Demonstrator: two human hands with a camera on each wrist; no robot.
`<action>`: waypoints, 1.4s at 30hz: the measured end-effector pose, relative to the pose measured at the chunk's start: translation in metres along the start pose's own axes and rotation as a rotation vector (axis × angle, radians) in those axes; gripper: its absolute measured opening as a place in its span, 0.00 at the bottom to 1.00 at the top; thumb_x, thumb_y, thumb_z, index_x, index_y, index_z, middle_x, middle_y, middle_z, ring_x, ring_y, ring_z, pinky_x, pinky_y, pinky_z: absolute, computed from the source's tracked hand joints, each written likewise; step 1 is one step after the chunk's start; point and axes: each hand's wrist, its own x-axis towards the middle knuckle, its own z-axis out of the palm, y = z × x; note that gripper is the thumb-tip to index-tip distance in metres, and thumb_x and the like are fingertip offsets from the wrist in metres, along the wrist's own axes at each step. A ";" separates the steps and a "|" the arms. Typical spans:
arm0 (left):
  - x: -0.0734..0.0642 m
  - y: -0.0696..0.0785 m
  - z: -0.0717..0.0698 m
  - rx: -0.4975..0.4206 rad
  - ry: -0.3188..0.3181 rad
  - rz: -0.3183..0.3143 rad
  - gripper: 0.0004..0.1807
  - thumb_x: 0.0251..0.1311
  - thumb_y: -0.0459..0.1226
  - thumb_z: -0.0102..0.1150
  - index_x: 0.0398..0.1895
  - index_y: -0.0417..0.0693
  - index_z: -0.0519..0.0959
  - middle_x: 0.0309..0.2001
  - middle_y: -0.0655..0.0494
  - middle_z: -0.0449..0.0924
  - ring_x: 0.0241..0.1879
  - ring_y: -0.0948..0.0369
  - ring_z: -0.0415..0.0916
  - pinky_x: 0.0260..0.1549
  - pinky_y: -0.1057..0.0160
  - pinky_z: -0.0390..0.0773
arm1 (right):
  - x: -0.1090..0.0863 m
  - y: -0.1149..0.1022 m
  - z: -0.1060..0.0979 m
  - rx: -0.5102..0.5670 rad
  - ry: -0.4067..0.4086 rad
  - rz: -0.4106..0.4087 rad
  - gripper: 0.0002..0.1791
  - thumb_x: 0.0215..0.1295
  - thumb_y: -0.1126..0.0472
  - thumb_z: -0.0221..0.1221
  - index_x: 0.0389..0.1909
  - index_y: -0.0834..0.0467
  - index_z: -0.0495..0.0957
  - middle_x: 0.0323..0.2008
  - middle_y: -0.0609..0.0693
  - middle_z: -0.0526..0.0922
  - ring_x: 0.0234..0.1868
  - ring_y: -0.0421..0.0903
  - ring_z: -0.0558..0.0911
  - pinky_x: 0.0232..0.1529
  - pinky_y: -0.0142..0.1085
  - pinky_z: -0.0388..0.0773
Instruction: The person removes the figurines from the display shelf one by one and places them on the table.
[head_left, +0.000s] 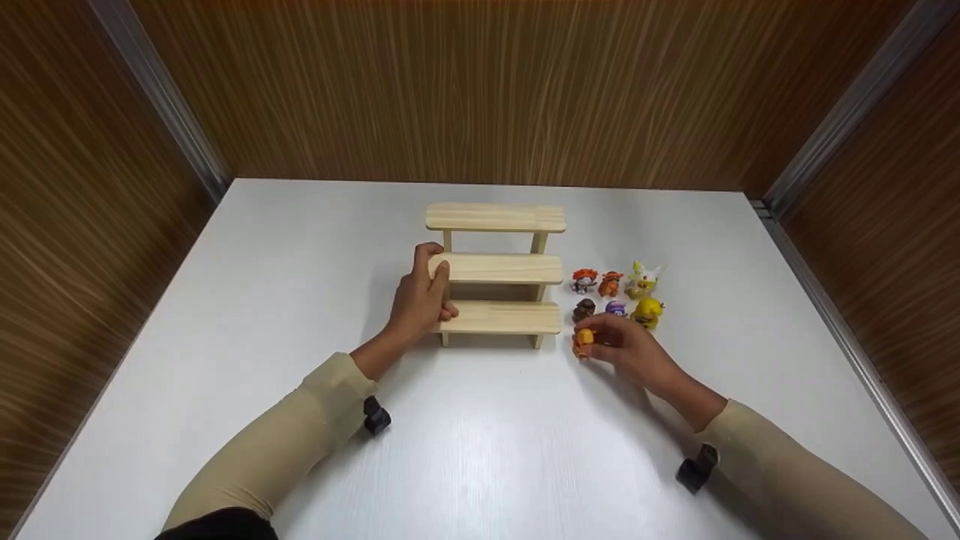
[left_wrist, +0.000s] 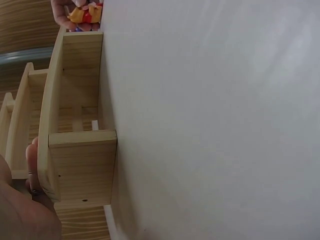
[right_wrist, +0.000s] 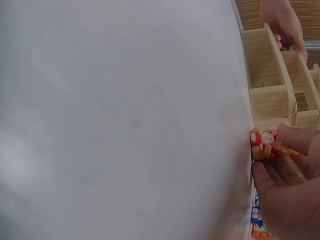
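Observation:
A small three-tier wooden shelf [head_left: 495,268] stands on the white table. My left hand [head_left: 418,300] grips its left end, thumb and fingers at the middle board. Just right of the lowest board, my right hand [head_left: 634,352] pinches a toy figurine [head_left: 585,341] between thumb and fingers. In the right wrist view the figurine [right_wrist: 266,142] is orange-yellow and red, with a small pink figure on its front. It is upright, close to the tabletop; whether it touches is hard to tell. Part of its back is hidden by my fingers.
Several other figurines stand in two rows right of the shelf, among them a red-topped one [head_left: 585,281], a brown one [head_left: 583,310], a purple one [head_left: 616,308], a yellow one [head_left: 648,311] and a pale-eared one [head_left: 643,279]. Wood-grain panels [head_left: 480,90] enclose the white table [head_left: 480,442].

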 end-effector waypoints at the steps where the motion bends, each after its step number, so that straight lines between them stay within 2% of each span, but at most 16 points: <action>1: 0.000 0.000 0.000 0.001 0.000 0.001 0.20 0.83 0.47 0.40 0.70 0.52 0.62 0.15 0.52 0.77 0.15 0.59 0.82 0.16 0.64 0.82 | 0.000 0.000 0.000 0.002 -0.002 0.001 0.21 0.67 0.72 0.66 0.60 0.67 0.78 0.56 0.65 0.81 0.53 0.55 0.84 0.49 0.30 0.84; 8: -0.001 0.002 -0.001 0.002 0.004 -0.007 0.20 0.83 0.47 0.40 0.70 0.52 0.62 0.15 0.52 0.77 0.15 0.60 0.82 0.16 0.64 0.82 | 0.000 -0.001 -0.003 0.026 -0.031 -0.011 0.22 0.67 0.73 0.65 0.62 0.69 0.76 0.60 0.66 0.78 0.58 0.60 0.82 0.51 0.31 0.84; 12: -0.001 0.003 -0.001 -0.006 -0.003 -0.010 0.20 0.83 0.47 0.40 0.70 0.52 0.61 0.16 0.52 0.78 0.16 0.59 0.83 0.17 0.64 0.82 | -0.001 -0.006 -0.005 -0.003 -0.036 -0.012 0.23 0.69 0.71 0.64 0.63 0.70 0.74 0.64 0.67 0.76 0.63 0.63 0.79 0.54 0.31 0.83; 14: -0.001 0.004 -0.002 -0.018 -0.009 -0.008 0.20 0.83 0.47 0.40 0.70 0.51 0.61 0.17 0.51 0.77 0.16 0.58 0.83 0.18 0.64 0.83 | -0.003 -0.011 -0.006 -0.057 -0.030 -0.016 0.23 0.71 0.69 0.63 0.64 0.69 0.73 0.64 0.66 0.76 0.65 0.63 0.78 0.57 0.35 0.82; 18: -0.002 0.005 -0.002 -0.037 -0.019 -0.009 0.21 0.83 0.47 0.40 0.71 0.50 0.61 0.18 0.50 0.76 0.17 0.57 0.84 0.19 0.63 0.84 | -0.006 -0.022 -0.009 -0.199 -0.008 -0.052 0.22 0.73 0.65 0.63 0.63 0.68 0.73 0.63 0.65 0.78 0.66 0.63 0.77 0.65 0.49 0.78; 22: -0.003 0.007 -0.003 -0.057 -0.028 -0.019 0.20 0.83 0.46 0.41 0.70 0.51 0.61 0.17 0.50 0.75 0.17 0.57 0.84 0.18 0.62 0.84 | -0.011 -0.034 -0.011 -0.340 0.025 -0.100 0.23 0.73 0.63 0.63 0.64 0.68 0.73 0.61 0.66 0.79 0.63 0.66 0.79 0.64 0.59 0.76; 27: -0.003 0.008 -0.005 -0.105 -0.051 -0.027 0.19 0.83 0.45 0.43 0.69 0.51 0.61 0.16 0.48 0.76 0.16 0.56 0.83 0.16 0.62 0.83 | -0.015 -0.048 -0.015 -0.454 0.057 -0.101 0.26 0.74 0.58 0.63 0.67 0.67 0.72 0.62 0.67 0.78 0.61 0.65 0.80 0.61 0.60 0.77; 32: -0.003 0.011 -0.010 -0.136 -0.102 -0.041 0.20 0.82 0.47 0.45 0.69 0.51 0.61 0.16 0.46 0.79 0.12 0.58 0.80 0.11 0.63 0.79 | -0.012 -0.054 -0.019 -0.560 0.085 -0.132 0.27 0.75 0.56 0.62 0.68 0.65 0.72 0.63 0.65 0.78 0.60 0.63 0.80 0.60 0.59 0.78; 37: 0.000 0.013 -0.015 -0.068 -0.139 -0.019 0.21 0.81 0.48 0.47 0.69 0.53 0.61 0.14 0.46 0.79 0.09 0.59 0.76 0.09 0.60 0.78 | -0.008 -0.056 -0.021 -0.610 0.113 -0.102 0.27 0.76 0.54 0.61 0.70 0.61 0.72 0.65 0.64 0.77 0.61 0.64 0.79 0.60 0.60 0.78; 40: 0.001 0.014 -0.019 0.053 -0.120 0.020 0.23 0.81 0.49 0.47 0.70 0.51 0.61 0.17 0.50 0.76 0.11 0.61 0.72 0.13 0.62 0.75 | -0.004 -0.057 -0.020 -0.611 0.126 -0.098 0.28 0.76 0.52 0.61 0.70 0.60 0.71 0.66 0.63 0.76 0.65 0.63 0.76 0.63 0.62 0.75; 42: 0.000 0.014 -0.022 0.149 -0.095 0.036 0.24 0.81 0.49 0.47 0.71 0.50 0.61 0.23 0.51 0.75 0.16 0.60 0.70 0.18 0.62 0.72 | -0.003 -0.057 -0.020 -0.619 0.140 -0.107 0.29 0.75 0.51 0.61 0.71 0.59 0.70 0.67 0.63 0.75 0.68 0.63 0.74 0.66 0.63 0.72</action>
